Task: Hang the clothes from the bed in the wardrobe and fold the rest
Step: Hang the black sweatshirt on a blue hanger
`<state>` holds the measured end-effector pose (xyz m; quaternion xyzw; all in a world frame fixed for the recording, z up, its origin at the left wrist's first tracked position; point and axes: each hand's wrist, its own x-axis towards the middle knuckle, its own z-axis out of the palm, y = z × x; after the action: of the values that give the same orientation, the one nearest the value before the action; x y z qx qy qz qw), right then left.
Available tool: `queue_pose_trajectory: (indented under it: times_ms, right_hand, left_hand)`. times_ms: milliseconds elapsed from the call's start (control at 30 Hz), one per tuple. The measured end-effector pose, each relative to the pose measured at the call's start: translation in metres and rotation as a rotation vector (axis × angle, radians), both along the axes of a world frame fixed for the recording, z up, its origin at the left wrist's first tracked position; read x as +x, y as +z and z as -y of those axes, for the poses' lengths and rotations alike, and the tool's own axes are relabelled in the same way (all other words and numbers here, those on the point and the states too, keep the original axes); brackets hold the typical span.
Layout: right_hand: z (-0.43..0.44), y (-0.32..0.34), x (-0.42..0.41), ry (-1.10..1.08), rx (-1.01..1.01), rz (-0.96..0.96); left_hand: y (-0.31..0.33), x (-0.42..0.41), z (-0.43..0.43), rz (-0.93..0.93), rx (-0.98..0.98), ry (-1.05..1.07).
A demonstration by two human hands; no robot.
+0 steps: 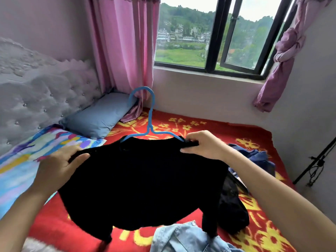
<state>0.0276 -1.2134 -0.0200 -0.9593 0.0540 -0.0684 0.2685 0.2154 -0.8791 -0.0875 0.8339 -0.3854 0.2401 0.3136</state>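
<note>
At the near edge of the bed, a pale blue denim garment (181, 237) lies crumpled on the red woven blanket with yellow flowers (263, 239).

Just above it you hold the black knit sweater (145, 179) in the air, with its hem hanging down to the denim. The sweater is threaded on the thin blue wire hanger (150, 117), whose hook stands upright above the collar.

Your left hand (56, 166) grips the sweater's left shoulder, fingers (72, 150) curled round the cloth. Your right hand (205, 144) pinches the right shoulder together with the hanger's end, fingers (195, 136) pressed together over the top.

Right of the sweater, a dark crumpled garment (234, 211) lies on the blanket, and behind your right forearm lies a navy blue garment (258, 157).

To the left is a multicoloured striped quilt (23, 160). Beyond it a grey-blue pillow (98, 117) leans against the grey tufted headboard (45, 91).

A pink curtain (123, 42) hangs down to the pillow, beside the black-framed window (216, 37). A knotted mauve curtain (285, 51) hangs at the window's right side, and a black stand (316, 159) leans by the right wall.
</note>
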Motion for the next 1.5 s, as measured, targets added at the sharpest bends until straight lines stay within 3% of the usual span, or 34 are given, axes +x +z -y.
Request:
queue_pose_trajectory:
  times_ms: [100,233,467,633,700,767,933,1067,1233,1333,1400,1500]
  right_hand:
    - [-0.024,-0.008,0.026,-0.059,0.216,0.136]
    - [-0.081,-0.013,0.058,0.125,0.264,0.149]
    - [-0.207,-0.035,0.079,0.539,0.355,-0.008]
    - [-0.314,-0.048,0.067,0.812,0.378,-0.089]
    - [-0.351,-0.046,0.061,0.874,0.389,-0.107]
    - [-0.390,-0.040,0.055,0.944,0.404,-0.103]
    - [-0.487,-0.025,0.025,1.117,0.371,-0.059]
    - [-0.563,-0.023,0.015,1.150,0.321,-0.067]
    - [-0.672,-0.018,-0.012,1.153,0.334,-0.095]
    - [-0.715,-0.019,-0.023,1.093,0.364,-0.094]
    - [-0.744,-0.016,-0.026,1.025,0.384,-0.096]
    - [-0.775,-0.008,-0.018,0.905,0.467,-0.114]
  left_hand:
    - [-0.003,-0.023,-0.043,0.176,0.173,0.095]
    - [-0.004,-0.072,-0.116,0.065,0.145,0.328]
    - [-0.023,-0.204,-0.239,0.075,0.273,0.877]
    - [-0.019,-0.306,-0.312,-0.102,0.317,1.283]
    - [-0.017,-0.335,-0.341,-0.129,0.232,1.444]
    - [-0.015,-0.362,-0.372,-0.169,-0.007,1.555]
    - [-0.032,-0.426,-0.446,-0.316,-0.385,1.662]
    - [-0.041,-0.460,-0.488,-0.349,-0.603,1.770]
    - [-0.032,-0.501,-0.565,-0.168,-0.307,2.017]
    - [-0.024,-0.511,-0.603,-0.219,-0.203,2.135]
    - [-0.016,-0.512,-0.631,-0.278,-0.269,2.112]
    - [-0.011,-0.506,-0.652,-0.305,-0.215,2.025]
